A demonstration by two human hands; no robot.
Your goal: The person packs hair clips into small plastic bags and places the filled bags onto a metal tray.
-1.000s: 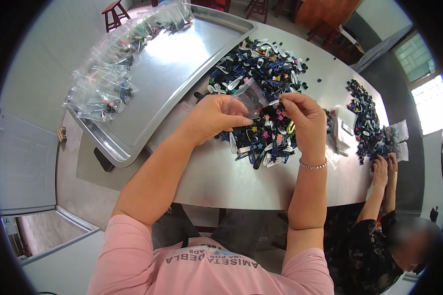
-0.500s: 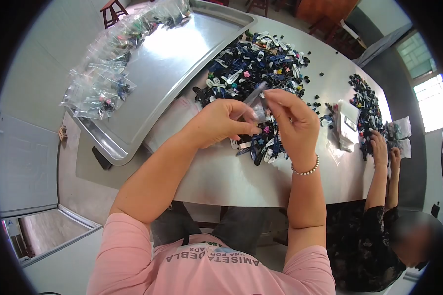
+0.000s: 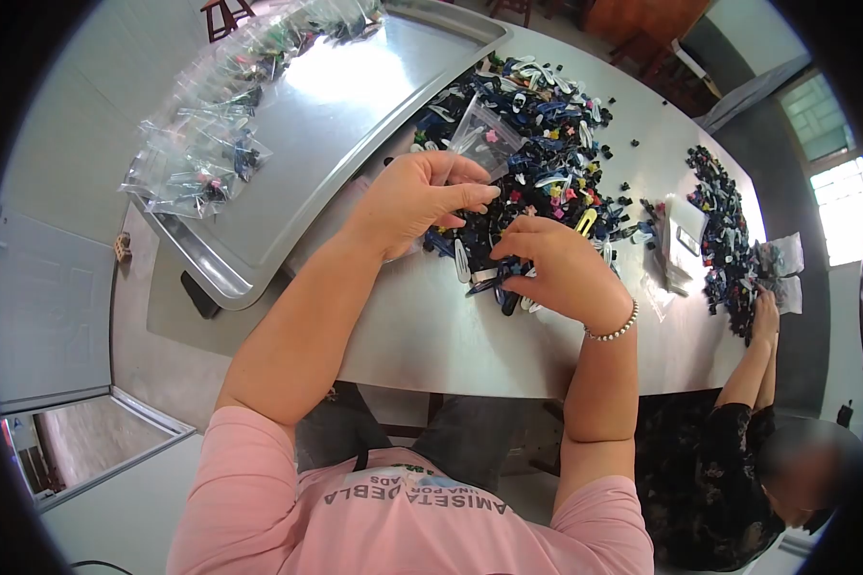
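My left hand point(image 3: 417, 201) pinches a small clear zip bag point(image 3: 487, 136), which stands up above the pile with its mouth turned away from me. My right hand point(image 3: 571, 268) is at the near edge of the heap of hair clips point(image 3: 537, 105), thumb and fingers apart, fingertips down among the pieces. Dark blue, black and white snap clips make up most of this heap, mixed with small black claw clips and bits of pink, red and yellow. A yellow snap clip point(image 3: 586, 221) lies just beyond my right knuckles.
A large metal tray point(image 3: 307, 163) on the left carries several filled clear bags point(image 3: 197, 172) along its far side. Right of the heap lies a stack of clear bags point(image 3: 683, 240). A co-worker's hand point(image 3: 765, 311) is at a second clip heap point(image 3: 724, 220), beside filled bags point(image 3: 781, 268).
My right hand has let go of the bag and dropped to the near edge of the heap. My left hand keeps the bag, now farther up and left. The co-worker's hands have shifted right.
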